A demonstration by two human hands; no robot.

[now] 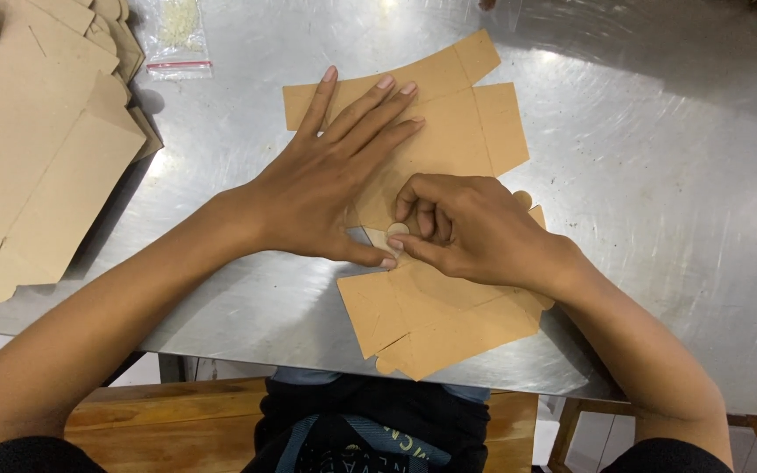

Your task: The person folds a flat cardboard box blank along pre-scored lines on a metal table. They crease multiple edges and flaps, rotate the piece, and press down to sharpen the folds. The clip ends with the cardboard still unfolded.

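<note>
1. A brushed steel table (659,175) fills most of the view from above, its near edge running across the lower part of the frame.
2. A stack of flat brown cardboard blanks (37,149) lies at the table's far left, partly off the edge of the picture.
3. 1 unfolded brown cardboard box blank (475,123) lies flat in the middle of the table, with creased panels, flaps and a scalloped tab at its near end. Both hands rest on it.
4. The left hand (317,188) lies palm down on the blank's upper half, fingers spread and stretched away from the body, thumb pointing right. It presses the card flat and grasps nothing.
5. The right hand (466,232) sits just beside the left, on the middle of the blank, fingers curled inward. Its thumb and forefinger pinch at a small round cardboard tab (398,229), which touches the left thumb tip. How firmly the tab is held cannot be told.
6. A small clear zip bag (179,35) with pale contents and a red strip lies at the far edge, near the stack and well apart from the hands.
7. A wooden bench (177,420) shows below the table edge.
</note>
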